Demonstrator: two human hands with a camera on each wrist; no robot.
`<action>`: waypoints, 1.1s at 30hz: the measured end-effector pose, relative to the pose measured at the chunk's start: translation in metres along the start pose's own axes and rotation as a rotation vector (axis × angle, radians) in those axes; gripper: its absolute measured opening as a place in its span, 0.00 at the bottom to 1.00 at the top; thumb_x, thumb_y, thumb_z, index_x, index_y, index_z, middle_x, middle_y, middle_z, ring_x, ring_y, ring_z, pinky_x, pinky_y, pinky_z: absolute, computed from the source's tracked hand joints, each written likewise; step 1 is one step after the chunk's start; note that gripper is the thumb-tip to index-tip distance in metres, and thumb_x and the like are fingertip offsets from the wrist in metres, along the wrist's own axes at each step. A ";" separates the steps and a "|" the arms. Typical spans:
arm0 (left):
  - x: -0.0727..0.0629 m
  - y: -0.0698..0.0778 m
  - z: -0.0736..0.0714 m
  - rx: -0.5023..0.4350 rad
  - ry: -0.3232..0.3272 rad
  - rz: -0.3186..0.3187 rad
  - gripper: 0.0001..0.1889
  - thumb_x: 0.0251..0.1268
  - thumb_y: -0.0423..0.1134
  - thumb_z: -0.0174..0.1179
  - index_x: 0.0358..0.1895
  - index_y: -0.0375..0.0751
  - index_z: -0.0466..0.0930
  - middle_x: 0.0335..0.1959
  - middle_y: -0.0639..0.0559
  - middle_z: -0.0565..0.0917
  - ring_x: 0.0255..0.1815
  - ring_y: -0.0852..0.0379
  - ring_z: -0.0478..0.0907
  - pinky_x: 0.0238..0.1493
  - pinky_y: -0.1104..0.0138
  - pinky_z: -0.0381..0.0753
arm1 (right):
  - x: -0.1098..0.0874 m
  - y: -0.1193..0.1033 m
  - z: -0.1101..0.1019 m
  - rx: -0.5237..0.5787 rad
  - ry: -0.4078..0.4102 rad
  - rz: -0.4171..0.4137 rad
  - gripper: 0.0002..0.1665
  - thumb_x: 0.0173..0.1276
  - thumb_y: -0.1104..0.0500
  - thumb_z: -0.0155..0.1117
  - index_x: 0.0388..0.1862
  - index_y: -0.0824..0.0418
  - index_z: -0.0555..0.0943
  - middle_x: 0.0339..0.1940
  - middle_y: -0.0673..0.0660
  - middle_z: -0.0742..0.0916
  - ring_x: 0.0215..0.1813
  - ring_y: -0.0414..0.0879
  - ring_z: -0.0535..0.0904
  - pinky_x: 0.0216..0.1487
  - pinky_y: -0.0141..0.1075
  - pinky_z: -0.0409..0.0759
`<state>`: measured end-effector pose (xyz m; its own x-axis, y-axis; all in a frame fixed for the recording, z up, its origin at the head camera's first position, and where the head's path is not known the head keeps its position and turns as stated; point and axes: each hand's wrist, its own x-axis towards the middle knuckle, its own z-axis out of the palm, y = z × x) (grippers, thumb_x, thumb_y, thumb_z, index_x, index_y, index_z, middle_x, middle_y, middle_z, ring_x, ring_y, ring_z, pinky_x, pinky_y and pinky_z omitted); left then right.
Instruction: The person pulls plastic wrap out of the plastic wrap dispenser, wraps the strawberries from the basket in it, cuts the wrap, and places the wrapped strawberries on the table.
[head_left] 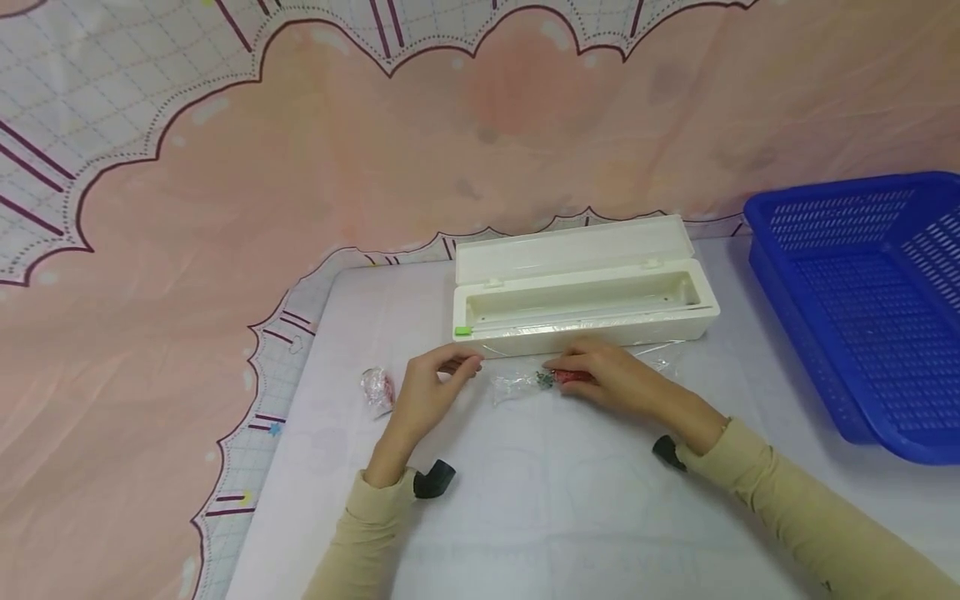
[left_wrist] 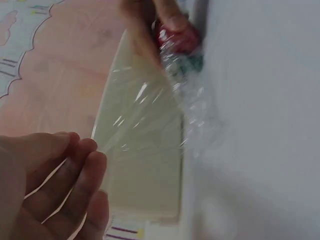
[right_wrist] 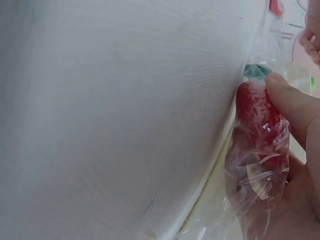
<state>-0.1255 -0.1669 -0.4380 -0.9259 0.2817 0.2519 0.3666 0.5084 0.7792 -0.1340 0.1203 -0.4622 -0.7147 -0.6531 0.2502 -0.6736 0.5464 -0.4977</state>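
Observation:
My right hand (head_left: 611,379) holds a red object with a green top (right_wrist: 260,110), wrapped in clear cling film, with the thumb laid along its side. Loose film (left_wrist: 195,110) bunches out past the green end. From there a thin sheet stretches across to my left hand (head_left: 431,392), whose thumb and fingertips (left_wrist: 87,145) pinch its edge. Both hands are at the front of a long white cling film dispenser (head_left: 585,333), its lid standing open and a small green slider (head_left: 463,331) at its left end. Left of the left hand lies another film-wrapped red item (head_left: 377,392).
A large blue plastic basket (head_left: 810,333) stands at the right. White cloth (head_left: 540,517) covers the table, and a patterned peach curtain (head_left: 450,150) hangs behind and along the left side. Black wrist pieces (head_left: 435,480) sit at both cuffs.

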 end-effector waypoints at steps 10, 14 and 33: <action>0.014 0.002 -0.023 0.015 0.084 0.019 0.06 0.69 0.36 0.63 0.41 0.37 0.87 0.33 0.48 0.88 0.33 0.55 0.85 0.40 0.70 0.83 | -0.002 0.003 0.005 0.021 -0.049 -0.002 0.18 0.72 0.60 0.63 0.59 0.51 0.84 0.44 0.53 0.78 0.45 0.45 0.71 0.47 0.40 0.74; 0.019 -0.002 -0.028 0.029 0.129 0.008 0.07 0.68 0.35 0.64 0.43 0.37 0.86 0.34 0.47 0.87 0.33 0.55 0.83 0.37 0.72 0.81 | -0.002 0.002 0.004 0.033 -0.078 0.011 0.18 0.73 0.60 0.61 0.59 0.50 0.83 0.43 0.52 0.77 0.44 0.43 0.70 0.46 0.39 0.73; 0.036 -0.014 -0.028 0.272 0.019 0.078 0.07 0.61 0.38 0.69 0.41 0.42 0.90 0.42 0.49 0.84 0.47 0.50 0.75 0.49 0.58 0.76 | -0.001 -0.001 0.002 0.054 -0.124 0.044 0.14 0.71 0.56 0.65 0.54 0.50 0.86 0.40 0.48 0.76 0.37 0.39 0.70 0.41 0.33 0.73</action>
<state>-0.1668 -0.1864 -0.4235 -0.8944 0.3147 0.3178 0.4457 0.6860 0.5752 -0.1328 0.1197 -0.4634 -0.7125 -0.6907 0.1237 -0.6282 0.5494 -0.5509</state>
